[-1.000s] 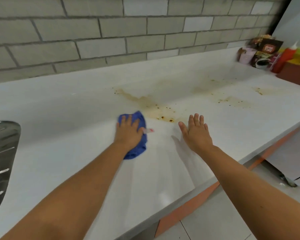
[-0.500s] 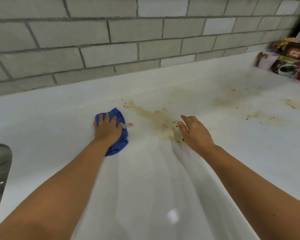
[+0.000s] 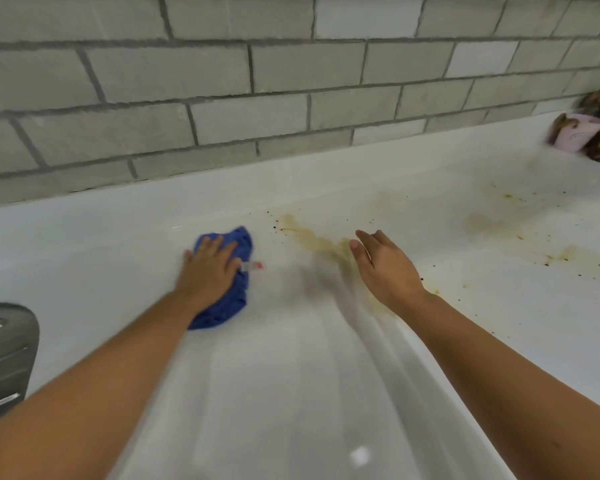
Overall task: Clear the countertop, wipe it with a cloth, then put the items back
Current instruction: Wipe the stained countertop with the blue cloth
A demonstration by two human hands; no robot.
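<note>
left hand (image 3: 208, 271) lies flat, fingers straight, pressing blue cloth (image 3: 234, 299) apparently bunched beneath it.

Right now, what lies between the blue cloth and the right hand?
In the head view, mostly bare countertop; a small red-tipped tag pokes out from the blue cloth, and a brown stain runs up to the right hand.

left hand (image 3: 208, 270) flat on blue cloth (image 3: 231, 296) | right hand (image 3: 383, 265) open (above stain (image 3: 321, 242))
</note>
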